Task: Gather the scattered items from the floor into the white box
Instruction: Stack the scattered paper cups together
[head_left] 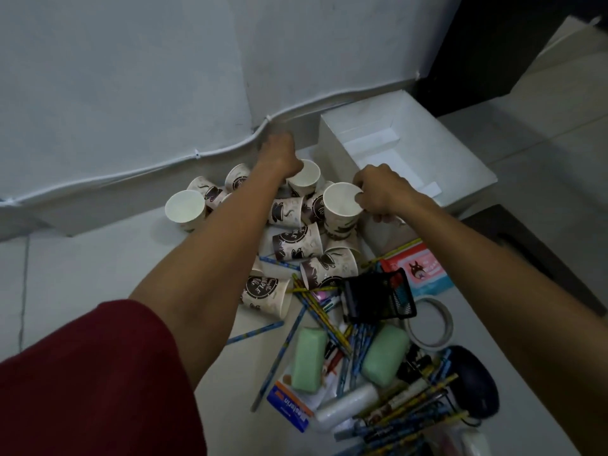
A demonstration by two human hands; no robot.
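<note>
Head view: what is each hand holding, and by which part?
The left hand grips a far paper cup at its rim; the right hand pinches a nearer paper cup by the rim.

Plain indoor room — tiled floor (82, 274), wall-clipped cable (230, 148).

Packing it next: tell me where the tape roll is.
Head view, lower right: tape roll on the floor, between mesh holder and mouse.
</note>
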